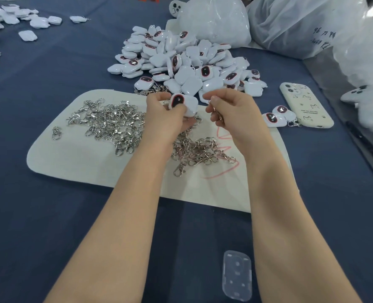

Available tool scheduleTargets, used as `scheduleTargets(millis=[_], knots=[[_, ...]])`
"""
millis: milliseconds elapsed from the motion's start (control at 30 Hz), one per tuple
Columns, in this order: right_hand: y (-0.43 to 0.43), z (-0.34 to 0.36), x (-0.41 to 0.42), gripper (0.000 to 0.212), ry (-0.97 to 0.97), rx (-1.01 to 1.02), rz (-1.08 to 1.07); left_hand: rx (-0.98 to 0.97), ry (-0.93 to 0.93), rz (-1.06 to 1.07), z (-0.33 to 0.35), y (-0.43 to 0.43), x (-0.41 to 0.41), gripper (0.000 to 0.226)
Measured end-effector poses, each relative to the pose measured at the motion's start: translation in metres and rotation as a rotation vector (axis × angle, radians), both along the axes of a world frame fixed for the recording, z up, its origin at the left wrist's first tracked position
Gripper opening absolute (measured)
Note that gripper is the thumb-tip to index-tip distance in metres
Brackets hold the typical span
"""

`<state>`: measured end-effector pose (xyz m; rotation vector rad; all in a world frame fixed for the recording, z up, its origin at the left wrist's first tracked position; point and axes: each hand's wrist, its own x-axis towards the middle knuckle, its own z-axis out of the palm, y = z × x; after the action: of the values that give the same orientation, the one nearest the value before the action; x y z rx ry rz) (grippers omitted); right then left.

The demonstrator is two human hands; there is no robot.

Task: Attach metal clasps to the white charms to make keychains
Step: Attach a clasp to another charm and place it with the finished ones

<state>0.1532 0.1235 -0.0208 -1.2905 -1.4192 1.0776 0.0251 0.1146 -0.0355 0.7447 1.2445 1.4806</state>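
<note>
My left hand (163,114) grips a white charm (184,103) with a dark oval window, held above the cream mat (89,167). Just to its right, my right hand (227,108) pinches a metal clasp (219,115) that hangs below the fingers; most of the clasp is hidden. Loose silver clasps (113,123) lie heaped on the mat, with more clasps (201,152) under my wrists. A big pile of white charms (187,60) sits just beyond my hands.
A cream phone case (305,106) lies at the right, with two finished charms (277,117) beside it. Plastic bags (290,22) stand at the back right. More charms (13,18) are scattered at the far left. A clear plastic piece (237,275) lies near the front edge.
</note>
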Motion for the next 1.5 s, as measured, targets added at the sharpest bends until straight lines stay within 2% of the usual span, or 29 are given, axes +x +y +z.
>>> scheduleTargets(millis=[100, 300, 433, 500, 633, 800, 867, 967, 1067, 1200, 1333, 1500], knots=[[0.001, 0.0, 0.001, 0.024, -0.096, 0.0, 0.011, 0.01, 0.047, -0.053, 0.0, -0.002, 0.0, 0.042], [0.0, 0.002, -0.001, 0.013, -0.085, 0.002, -0.028, -0.05, 0.029, -0.11, 0.0, -0.002, 0.001, 0.014], [0.001, 0.002, -0.001, 0.012, -0.244, 0.139, -0.07, -0.027, 0.268, -0.068, -0.003, -0.001, -0.001, 0.011], [0.0, 0.001, -0.003, 0.011, -0.292, 0.201, -0.078, -0.029, 0.273, -0.05, -0.002, -0.001, -0.001, 0.012], [0.0, 0.002, -0.003, 0.013, -0.253, 0.226, -0.081, -0.03, 0.173, -0.062, 0.0, -0.003, 0.001, 0.017], [0.0, 0.003, -0.001, 0.018, -0.22, 0.163, -0.038, -0.012, 0.18, -0.099, 0.005, -0.009, 0.005, 0.025], [0.0, 0.005, 0.0, 0.019, -0.191, 0.146, -0.029, -0.014, 0.19, -0.121, 0.007, -0.01, 0.005, 0.021], [-0.001, 0.005, 0.0, 0.018, -0.202, 0.135, -0.027, -0.016, 0.268, -0.124, 0.008, -0.011, 0.005, 0.011], [-0.002, 0.005, -0.001, 0.017, -0.225, 0.142, -0.017, 0.03, 0.424, -0.092, 0.007, -0.011, 0.004, 0.011], [-0.002, 0.007, -0.003, 0.02, -0.305, 0.166, 0.016, 0.084, 0.535, -0.097, 0.006, -0.011, 0.004, 0.004], [-0.001, 0.007, -0.005, 0.017, -0.307, 0.155, 0.023, 0.119, 0.672, -0.057, 0.006, -0.01, 0.003, 0.015], [0.0, 0.002, -0.007, 0.014, -0.286, 0.165, -0.025, 0.125, 0.619, -0.027, 0.004, -0.01, 0.004, 0.015]])
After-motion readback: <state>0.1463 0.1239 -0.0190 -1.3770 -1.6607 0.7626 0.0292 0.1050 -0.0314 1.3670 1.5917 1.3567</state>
